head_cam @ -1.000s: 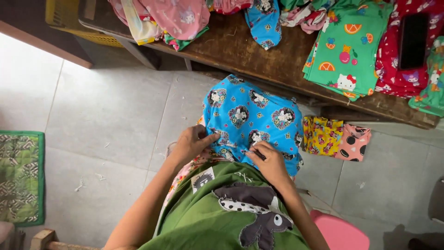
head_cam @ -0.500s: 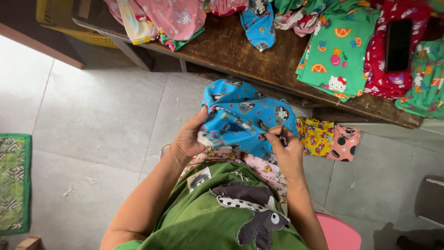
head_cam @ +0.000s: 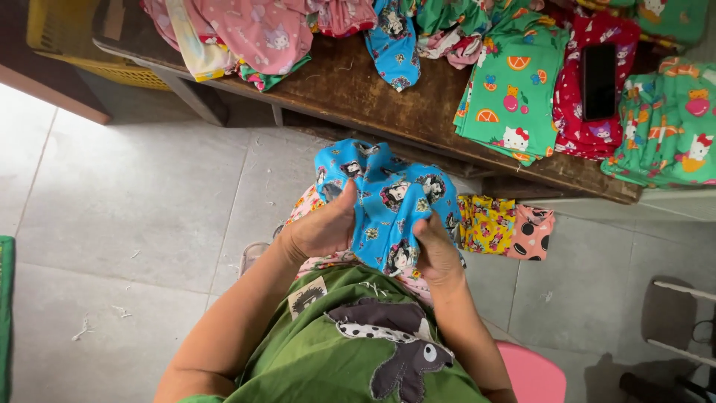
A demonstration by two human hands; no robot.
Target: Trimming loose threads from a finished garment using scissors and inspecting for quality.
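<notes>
Both hands are on the blue cartoon-print garment [head_cam: 384, 201], held over the lap, just in front of the wooden tabletop [head_cam: 350, 82] edge and clear of it.

Left hand [head_cam: 322, 227]: grip pressed together, fingers bunching the garment's left side. Right hand [head_cam: 436, 250]: grip closed, thumb and fingers pinching the lower right edge. Cloth is gathered between them, so I can't tell which end is waist or hem.

Progress, judged from layout only:
- Done: folded green fruit-print stack [head_cam: 514, 89] and a second green stack [head_cam: 667, 123] sit flat on the tabletop, red pieces [head_cam: 589, 127] between them with a black phone [head_cam: 599, 80] on top.
- In hand: the blue piece is crumpled, not flat, not folded. Looks like an early-to-mid step on this one.
- Left: loose pink garments [head_cam: 253, 30] and another blue piece [head_cam: 391, 45] hang over the far tabletop edge, unsorted. A yellow floral piece [head_cam: 485, 224] and a pink spotted piece [head_cam: 529, 233] lie on the floor [head_cam: 134, 194] to the right of the lap.

Orientation: the garment's long axis runs roughly from the lap outward toward the tabletop, upper end fanned out and pointing away from the person, lower end squeezed in the hands. Slight tilt, top leaning left.
</notes>
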